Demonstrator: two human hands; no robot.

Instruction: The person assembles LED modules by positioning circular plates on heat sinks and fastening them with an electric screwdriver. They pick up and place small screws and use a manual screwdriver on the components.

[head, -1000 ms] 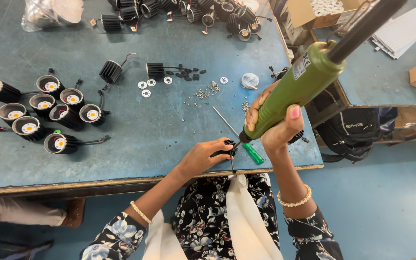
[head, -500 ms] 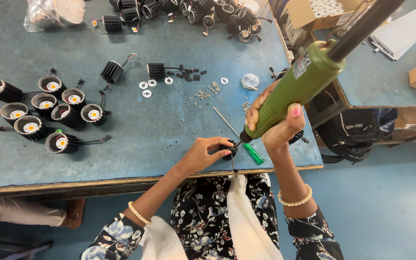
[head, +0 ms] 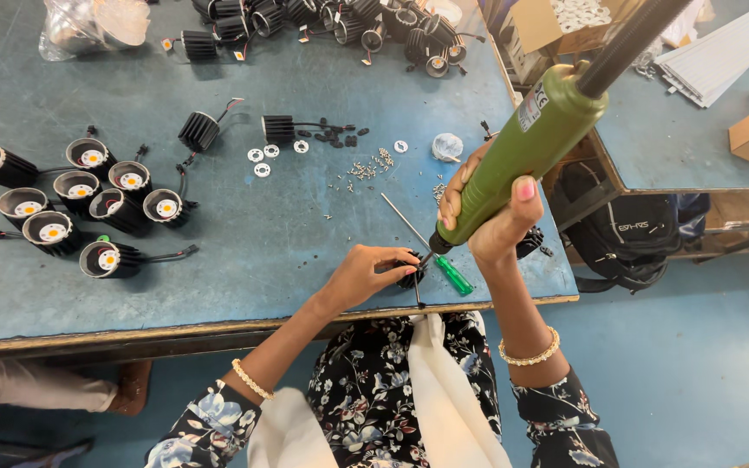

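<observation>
Change was slight: the small black lamp housing (head: 409, 270) sat at the counter's (head: 244, 286) near edge as half a second earlier, so the fastening seemed ongoing. The left hand (head: 366, 276) pinched it with curled fingers. Just right, the right hand (head: 487, 221) stayed wrapped around the green electric screwdriver (head: 522, 147), tilted, tip down on it. A green-handled screwdriver (head: 431, 251) lay between the hands.

Seven finished black lamp housings (head: 88, 204), two bare heat sinks (head: 198, 132), four white rings (head: 262, 156)
</observation>
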